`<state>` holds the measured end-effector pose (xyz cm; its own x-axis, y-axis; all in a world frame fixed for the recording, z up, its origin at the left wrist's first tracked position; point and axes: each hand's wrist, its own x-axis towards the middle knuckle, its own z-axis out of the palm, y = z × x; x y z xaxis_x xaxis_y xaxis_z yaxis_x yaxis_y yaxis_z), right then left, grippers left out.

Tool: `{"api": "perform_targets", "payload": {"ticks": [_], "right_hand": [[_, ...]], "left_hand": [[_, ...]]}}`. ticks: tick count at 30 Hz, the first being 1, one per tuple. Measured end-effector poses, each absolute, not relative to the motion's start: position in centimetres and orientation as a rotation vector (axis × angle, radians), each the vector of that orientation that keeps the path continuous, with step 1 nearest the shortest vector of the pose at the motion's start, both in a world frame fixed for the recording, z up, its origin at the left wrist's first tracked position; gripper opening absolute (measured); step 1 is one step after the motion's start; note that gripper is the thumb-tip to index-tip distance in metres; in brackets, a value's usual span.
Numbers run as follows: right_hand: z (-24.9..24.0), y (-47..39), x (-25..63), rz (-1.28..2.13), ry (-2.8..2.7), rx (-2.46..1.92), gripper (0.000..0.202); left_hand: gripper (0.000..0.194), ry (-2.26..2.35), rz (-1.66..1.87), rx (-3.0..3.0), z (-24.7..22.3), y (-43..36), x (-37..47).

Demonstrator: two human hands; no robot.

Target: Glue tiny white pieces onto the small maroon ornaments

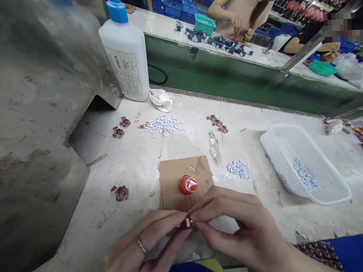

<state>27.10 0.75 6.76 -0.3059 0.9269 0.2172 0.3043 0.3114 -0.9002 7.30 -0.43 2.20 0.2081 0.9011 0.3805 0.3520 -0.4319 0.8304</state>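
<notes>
Your left hand [139, 252] and right hand [244, 230] meet at the desk's [116, 172] near edge, fingertips pinched shut on one tiny tan piece [187, 222]. It looks light, stiff and easy to drop, so grip its sides. The cardboard square [174, 177] with the red cap [188, 185] lies just beyond; the white tray [330, 193] crowds the right edge, with more room on the left.

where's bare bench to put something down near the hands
Bare bench lies left of the cardboard square, between it and the dark red pieces. Another bare strip runs between the cardboard and the white tray. Crowded: the back, with the white piece pile and glue bottle. Both hands, left and right, pinch a small part.
</notes>
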Motion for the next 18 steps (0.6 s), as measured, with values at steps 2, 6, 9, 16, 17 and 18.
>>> {"api": "perform_targets", "payload": {"ticks": [2, 6, 9, 16, 17, 18], "right_hand": [[6.79, 0.42, 27.13, 0.9, -1.882, -1.087, 0.015], [7.01, -0.25, 27.22, 0.66, -2.081, -1.064, 0.022], [7.21, -0.25, 27.34, 0.626, -2.123, -1.061, 0.022], [6.73, 0.41, 27.21, 0.964, -1.828, -1.124, 0.029], [6.66, 0.45, 27.0, 1.045, -1.764, -1.134, 0.031], [6.67, 0.5, 26.76, 1.13, -1.71, -1.147, 0.028]], "left_hand": [[0.031, 1.159, 1.24, 1.906, 2.21, -0.51, 7.27], [0.032, 1.131, 1.308, 1.902, 2.27, -0.54, 7.22], [0.028, 1.134, 1.234, 1.877, 2.43, -0.34, 7.14], [0.028, 1.082, 1.207, 1.883, 3.0, 0.34, 7.06], [0.028, 1.087, 1.216, 1.889, 3.07, 0.28, 7.06], [0.027, 1.104, 1.226, 1.897, 3.14, 0.13, 7.04]]}}
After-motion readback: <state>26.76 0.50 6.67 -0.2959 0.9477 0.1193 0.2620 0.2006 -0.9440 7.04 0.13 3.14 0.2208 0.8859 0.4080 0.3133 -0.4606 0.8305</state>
